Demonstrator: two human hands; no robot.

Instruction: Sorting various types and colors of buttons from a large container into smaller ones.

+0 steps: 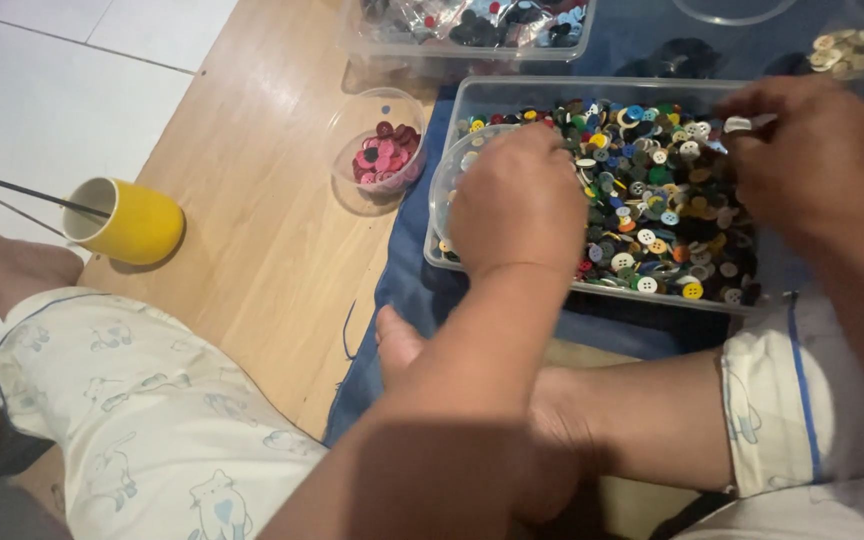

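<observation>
Clear tub [482, 95] of mixed coloured buttons [662, 200]

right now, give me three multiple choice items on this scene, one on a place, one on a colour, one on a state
1. Where does the left hand rest?
A. over the box of mixed buttons
B. on the yellow cup
C. on the tiled floor

2. What colour are the buttons in the small round clear bowl?
A. white
B. red and pink
C. green

3. What is the right hand doing?
A. lying flat and open
B. gripping the cup
C. pinching a small pale button

Answers: 1 A, the hand covers the box's left end. 2 B, the bowl shows only red and pink. 3 C, its fingertips close on a pale button.
</observation>
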